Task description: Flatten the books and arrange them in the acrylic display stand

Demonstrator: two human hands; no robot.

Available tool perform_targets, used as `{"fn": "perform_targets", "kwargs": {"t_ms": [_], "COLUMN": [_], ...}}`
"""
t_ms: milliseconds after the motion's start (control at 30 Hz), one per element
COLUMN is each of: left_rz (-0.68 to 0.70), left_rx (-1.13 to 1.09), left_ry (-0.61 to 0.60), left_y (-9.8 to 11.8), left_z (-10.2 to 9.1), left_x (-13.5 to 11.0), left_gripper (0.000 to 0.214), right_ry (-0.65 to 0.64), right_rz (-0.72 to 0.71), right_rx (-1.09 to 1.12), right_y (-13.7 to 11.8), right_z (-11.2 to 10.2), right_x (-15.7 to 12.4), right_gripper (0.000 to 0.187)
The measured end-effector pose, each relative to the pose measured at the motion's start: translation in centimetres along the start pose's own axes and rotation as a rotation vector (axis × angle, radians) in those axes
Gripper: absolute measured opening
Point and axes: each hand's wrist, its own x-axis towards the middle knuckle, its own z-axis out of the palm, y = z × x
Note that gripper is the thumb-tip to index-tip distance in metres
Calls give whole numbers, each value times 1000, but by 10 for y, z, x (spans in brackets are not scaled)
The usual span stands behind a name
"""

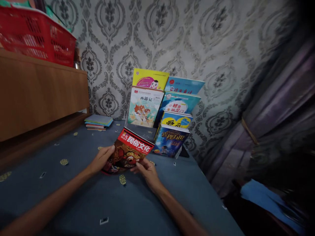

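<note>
A red-topped children's folk-culture paperback [129,152] is held between both hands, tilted, above the near middle of the dark blue patterned cloth [81,183], just in front of the upright books. Its left edge is pinched by the left hand [103,159], with the thumb on the cover; its lower right edge is pinched by the right hand [149,172]. The fingers behind are largely hidden, so how firmly they press cannot be told.

At the far side, the white Journey to the West book [145,108] is stood in front of a yellow book [150,78]. To the right, a dark blue paperback [170,141] is placed foremost in a stepped row, near the held book's right corner. A flat stack of thin books [98,122] is seen at far left.

If the paperback is swung right or pushed far, the dark blue one could be knocked and those behind it tipped. Should either pinch be loosened, the glossy-looking cover could slip or its pages be bent by uneven pressure.
</note>
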Motion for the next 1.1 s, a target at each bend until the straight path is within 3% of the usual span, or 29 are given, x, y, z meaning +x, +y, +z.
{"fn": "perform_targets", "kwargs": {"t_ms": [133,333,600,833,1100], "left_rz": [-35,-33,42,-144,-136], "left_rx": [-41,66,40,-94,-75], "left_ry": [9,195,184,227,154], "left_y": [-6,-15,-45,-82,-79], "left_z": [4,9,13,8,7], "left_x": [12,27,44,34,32], "left_gripper": [80,76,77,80,78], "right_ry": [0,35,146,120,91], "right_rz": [-19,-52,-190,-241,-285], "right_rx": [-41,-109,-281,-477,-568], "right_y": [-4,-8,-12,-8,-11], "right_z": [-4,-11,-17,-14,-15], "right_x": [0,-3,-7,-19,-22], "right_gripper": [46,44,39,25,19]}}
